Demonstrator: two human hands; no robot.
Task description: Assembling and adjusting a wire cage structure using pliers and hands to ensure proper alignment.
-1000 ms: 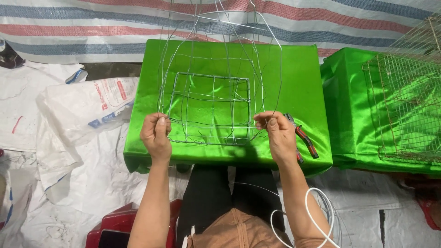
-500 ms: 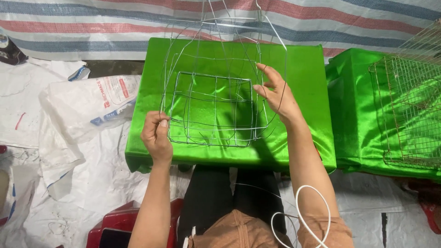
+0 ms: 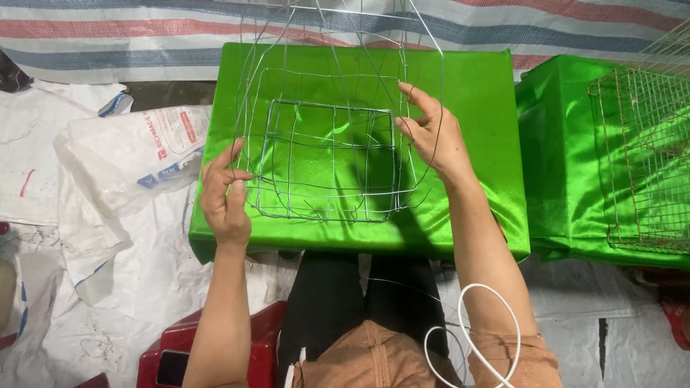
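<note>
Apparently both hands, left hand (image 3: 226, 197) and right hand (image 3: 429, 133), pinch wire basket (image 3: 327, 154) edges.

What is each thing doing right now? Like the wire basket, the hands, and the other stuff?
Wire basket frame: unfinished, open at the top, resting on the green box.
Left hand: pinching the frame's left side.
Right hand: gripping a wire on the right side.
Green box: covered in shiny cloth, lying flat.
Finished wire cage: sitting on the second green box, untouched.
White sack: crumpled on the floor.
</note>
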